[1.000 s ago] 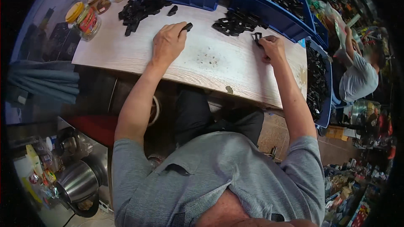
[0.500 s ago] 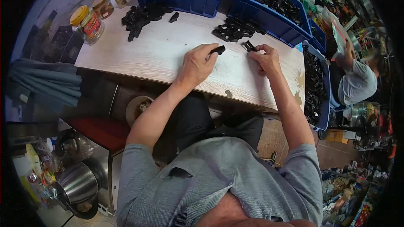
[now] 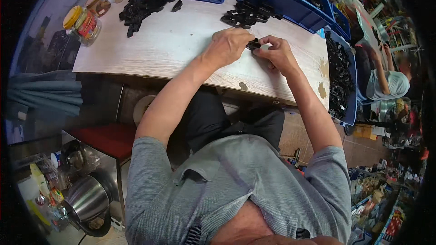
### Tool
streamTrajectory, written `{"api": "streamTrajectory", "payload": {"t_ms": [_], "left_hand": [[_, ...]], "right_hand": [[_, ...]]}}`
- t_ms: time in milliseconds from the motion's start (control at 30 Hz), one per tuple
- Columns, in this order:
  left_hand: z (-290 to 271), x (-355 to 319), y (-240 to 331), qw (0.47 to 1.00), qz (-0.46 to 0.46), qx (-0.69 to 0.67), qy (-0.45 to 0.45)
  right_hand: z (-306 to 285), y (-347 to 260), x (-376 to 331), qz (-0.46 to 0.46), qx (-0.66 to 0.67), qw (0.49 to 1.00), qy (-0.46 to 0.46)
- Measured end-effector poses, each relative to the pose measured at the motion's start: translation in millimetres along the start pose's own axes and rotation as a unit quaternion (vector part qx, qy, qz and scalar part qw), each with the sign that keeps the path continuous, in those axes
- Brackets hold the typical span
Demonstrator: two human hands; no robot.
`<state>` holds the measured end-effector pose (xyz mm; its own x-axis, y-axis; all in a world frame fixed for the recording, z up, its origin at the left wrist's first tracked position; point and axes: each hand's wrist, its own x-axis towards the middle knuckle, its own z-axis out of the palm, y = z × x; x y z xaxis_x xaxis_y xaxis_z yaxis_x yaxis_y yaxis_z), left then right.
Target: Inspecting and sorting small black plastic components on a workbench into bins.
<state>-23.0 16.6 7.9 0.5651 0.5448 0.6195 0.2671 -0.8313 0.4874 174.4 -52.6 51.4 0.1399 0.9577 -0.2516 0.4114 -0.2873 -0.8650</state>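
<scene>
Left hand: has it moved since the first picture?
Yes, the left hand moved right, farther from the yellow-lidded jar on the table.

Left hand [image 3: 227,47] out front, back up, fingers bent and angled right, tips closed in a grip. Right hand [image 3: 279,55] opposite, thumb and index finger pointing left in a pinch, other fingers curled under. Fingertips of both close together. Left forearm [image 3: 179,90] slants up and right from a bent elbow; right forearm [image 3: 313,97] slants up and left. Both wrists near straight. Forearms bare, upper arms in short grey sleeves [image 3: 149,165].
</scene>
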Motion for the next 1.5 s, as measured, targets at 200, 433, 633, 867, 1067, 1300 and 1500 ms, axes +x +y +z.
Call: {"api": "streamTrajectory", "payload": {"t_ms": [200,433,633,867,1067,1300,1500], "left_hand": [[1.1,12.5,3.6,0.992,0.030,0.019,-0.117],[10.9,-3.5,-5.4,0.997,0.050,-0.027,-0.055],[1.3,-10.0,12.5,0.993,0.063,0.081,-0.067],[-11.0,-14.3,12.5,0.997,-0.028,0.077,-0.004],[-147.8,-76.4,-89.2,0.823,-0.249,0.413,0.299],[-164.6,-105.4,-116.0,0.855,-0.261,0.413,0.174],[-138.7,-88.6,-83.3,0.892,-0.244,0.343,0.168]], "right_hand": [[-5.5,22.4,3.8,-0.009,0.026,1.000,-0.007],[-0.9,7.9,-0.3,0.001,0.018,1.000,-0.017],[0.0,4.5,2.4,-0.006,0.005,0.999,-0.034],[0.4,9.0,0.0,-0.003,-0.009,1.000,-0.018],[4.1,3.7,-6.4,0.010,0.047,0.999,0.021],[2.9,7.4,-4.2,0.004,0.068,0.997,0.035],[-7.7,7.6,-3.1,0.057,0.148,0.986,0.048]]}}
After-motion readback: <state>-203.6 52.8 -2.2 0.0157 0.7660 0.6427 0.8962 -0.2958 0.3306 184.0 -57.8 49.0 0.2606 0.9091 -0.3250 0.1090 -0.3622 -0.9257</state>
